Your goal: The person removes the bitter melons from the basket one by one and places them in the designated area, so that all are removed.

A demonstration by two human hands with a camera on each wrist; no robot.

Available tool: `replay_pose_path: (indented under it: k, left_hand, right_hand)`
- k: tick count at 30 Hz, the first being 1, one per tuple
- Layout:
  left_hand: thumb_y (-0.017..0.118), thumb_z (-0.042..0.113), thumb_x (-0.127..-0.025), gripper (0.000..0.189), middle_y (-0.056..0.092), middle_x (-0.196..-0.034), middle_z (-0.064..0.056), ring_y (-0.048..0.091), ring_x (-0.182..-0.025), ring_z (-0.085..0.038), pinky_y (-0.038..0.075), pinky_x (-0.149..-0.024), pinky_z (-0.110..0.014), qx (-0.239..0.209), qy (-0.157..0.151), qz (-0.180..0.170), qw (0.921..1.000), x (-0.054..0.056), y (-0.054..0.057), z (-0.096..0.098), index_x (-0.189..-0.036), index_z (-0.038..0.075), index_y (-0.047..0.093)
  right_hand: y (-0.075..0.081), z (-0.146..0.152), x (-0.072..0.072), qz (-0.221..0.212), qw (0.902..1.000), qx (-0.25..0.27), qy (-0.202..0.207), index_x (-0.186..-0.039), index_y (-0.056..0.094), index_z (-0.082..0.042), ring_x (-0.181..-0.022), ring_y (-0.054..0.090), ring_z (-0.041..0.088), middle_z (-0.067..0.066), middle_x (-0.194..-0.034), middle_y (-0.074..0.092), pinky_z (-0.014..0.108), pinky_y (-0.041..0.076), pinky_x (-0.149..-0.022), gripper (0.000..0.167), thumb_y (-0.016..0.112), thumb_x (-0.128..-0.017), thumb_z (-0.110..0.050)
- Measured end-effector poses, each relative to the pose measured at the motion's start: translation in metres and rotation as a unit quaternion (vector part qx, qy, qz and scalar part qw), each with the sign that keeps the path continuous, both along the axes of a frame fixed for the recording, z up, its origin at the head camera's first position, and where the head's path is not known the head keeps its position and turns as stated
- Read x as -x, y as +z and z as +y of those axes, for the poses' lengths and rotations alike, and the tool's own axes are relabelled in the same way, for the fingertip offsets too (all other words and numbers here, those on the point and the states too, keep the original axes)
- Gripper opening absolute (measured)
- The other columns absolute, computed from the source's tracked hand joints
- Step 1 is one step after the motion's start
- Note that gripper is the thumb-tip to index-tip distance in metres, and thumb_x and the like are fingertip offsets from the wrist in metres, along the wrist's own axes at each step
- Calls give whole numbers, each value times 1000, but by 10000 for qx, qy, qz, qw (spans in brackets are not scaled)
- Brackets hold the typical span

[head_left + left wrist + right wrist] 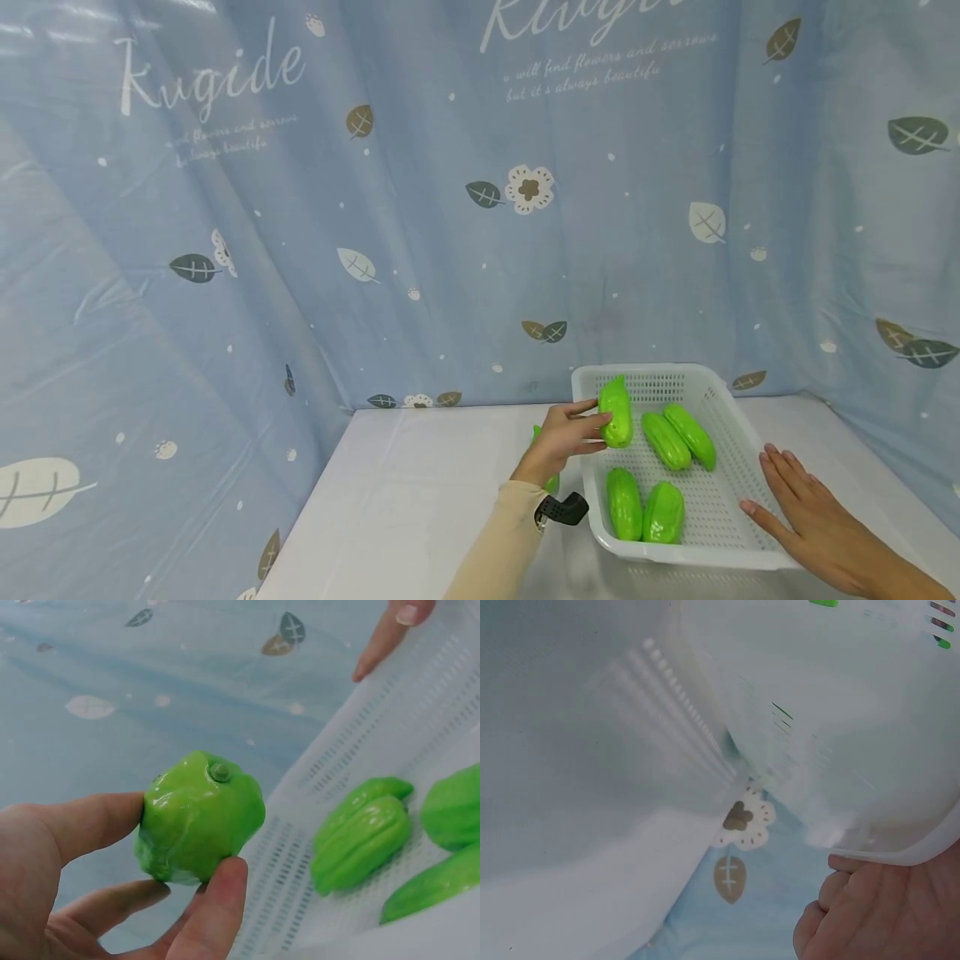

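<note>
My left hand (558, 437) holds a bright green pepper (617, 412) over the left side of a white plastic basket (712, 556). In the left wrist view, the thumb and fingers pinch this pepper (199, 817), its stubby stem end facing the camera. Several similar peppers lie in the basket, with one pair of peppers (663, 442) toward the back and another green pepper (663, 512) beside its mate at the front. My right hand (813, 521) lies along the basket's right rim with fingers extended. In the right wrist view, the right hand's fingers (870, 907) are right at the rim.
Another green pepper (553, 483) lies on the white table (420, 500) left of the basket, mostly hidden behind the left wrist. A blue patterned curtain (450, 250) hangs behind the table. A black wrist device (562, 508) is strapped over the left sleeve.
</note>
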State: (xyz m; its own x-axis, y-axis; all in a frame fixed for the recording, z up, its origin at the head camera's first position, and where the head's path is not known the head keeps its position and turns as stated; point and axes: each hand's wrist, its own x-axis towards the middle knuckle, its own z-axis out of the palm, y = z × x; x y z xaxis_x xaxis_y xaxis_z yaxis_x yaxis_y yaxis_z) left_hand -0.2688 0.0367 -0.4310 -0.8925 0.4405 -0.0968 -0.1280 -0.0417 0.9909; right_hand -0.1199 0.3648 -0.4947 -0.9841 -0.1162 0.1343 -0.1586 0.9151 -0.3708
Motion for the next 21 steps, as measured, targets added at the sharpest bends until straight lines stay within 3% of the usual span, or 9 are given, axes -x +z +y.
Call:
replay_pose_path:
  k: [13,21]
  left_hand:
    - [72,25,-98,59,72,-125,-16,74,-98,-16,62,-93,-40,75,69,302,9995,0,0,-30,-150,2,52]
    - [74,24,-97,58,72,-122,-18,73,-93,-15,63,-91,-40,59,338,185,9992,1,-4,-50,-148,5,55]
  right_hand:
    - [-2,1,2,69,10000,-1,3,-159,-1,14,-153,-35,35,34,-168,-12,27,-40,-106,88,45,-110,-42]
    - [-2,1,1,34,9999,101,5,-159,-2,15,-154,-32,40,37,-167,-8,32,-40,-108,88,45,-110,-41]
